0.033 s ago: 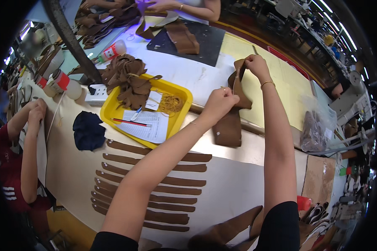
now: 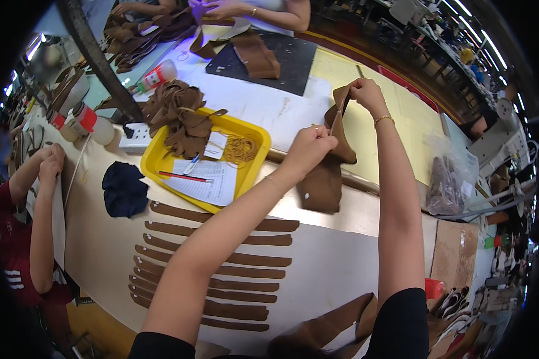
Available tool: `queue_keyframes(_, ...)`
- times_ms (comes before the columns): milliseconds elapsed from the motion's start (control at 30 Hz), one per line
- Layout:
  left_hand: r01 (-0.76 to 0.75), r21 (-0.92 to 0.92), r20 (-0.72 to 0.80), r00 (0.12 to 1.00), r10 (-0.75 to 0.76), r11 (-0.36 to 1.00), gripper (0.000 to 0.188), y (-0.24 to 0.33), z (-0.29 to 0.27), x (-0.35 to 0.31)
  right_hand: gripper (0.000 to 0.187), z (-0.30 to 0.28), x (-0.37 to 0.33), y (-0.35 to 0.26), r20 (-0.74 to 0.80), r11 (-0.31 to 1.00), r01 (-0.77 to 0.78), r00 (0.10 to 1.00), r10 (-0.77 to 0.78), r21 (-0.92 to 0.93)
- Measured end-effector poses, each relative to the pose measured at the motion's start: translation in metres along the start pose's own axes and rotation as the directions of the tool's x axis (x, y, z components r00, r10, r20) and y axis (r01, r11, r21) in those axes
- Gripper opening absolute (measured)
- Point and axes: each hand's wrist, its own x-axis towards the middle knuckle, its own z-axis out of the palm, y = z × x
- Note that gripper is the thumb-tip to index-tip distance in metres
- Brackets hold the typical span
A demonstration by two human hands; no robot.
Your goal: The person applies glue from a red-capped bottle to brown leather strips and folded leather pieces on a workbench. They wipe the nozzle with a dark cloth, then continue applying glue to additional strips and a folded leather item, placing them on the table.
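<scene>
Brown leather piece (image 2: 326, 179) being held up above the worktable (image 2: 341, 269) by two hands.

Its upper edge is being pinched by the closed fingers of the left hand (image 2: 308, 149) and of the right hand (image 2: 365, 93); the grip itself is hidden behind the knuckles. Below lie brown leather strips (image 2: 221, 263), partly covered by the left forearm, and beside them a yellow tray (image 2: 156, 157) of papers and rubber bands.

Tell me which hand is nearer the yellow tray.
Left. The left hand grips the brown piece just right of the yellow tray; the right hand pinches the piece's top, farther off.
</scene>
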Motion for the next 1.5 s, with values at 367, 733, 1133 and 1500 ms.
queue_keyframes(367,0.172,-0.334,0.365,0.930,-0.041,0.927,0.017,0.115,-0.034,-0.014,0.013,-0.125,-0.085,0.016,0.509,0.696,-0.293,0.853,-0.119,0.655)
queue_keyframes(733,0.139,-0.469,0.525,0.838,0.149,0.872,0.022,0.148,-0.062,-0.007,0.046,-0.167,-0.174,0.014,0.451,0.413,-0.294,0.817,-0.360,0.862)
queue_keyframes(1133,-0.100,-0.803,0.034,0.977,0.212,0.587,0.009,0.145,-0.031,-0.060,0.073,-0.184,-0.260,-0.028,0.357,0.376,-0.173,0.788,-0.501,0.910)
queue_keyframes(1500,0.071,-0.825,0.379,0.805,0.456,0.561,0.011,0.154,-0.032,-0.057,0.038,-0.141,-0.256,-0.024,0.166,0.653,-0.007,0.969,-0.182,0.757)
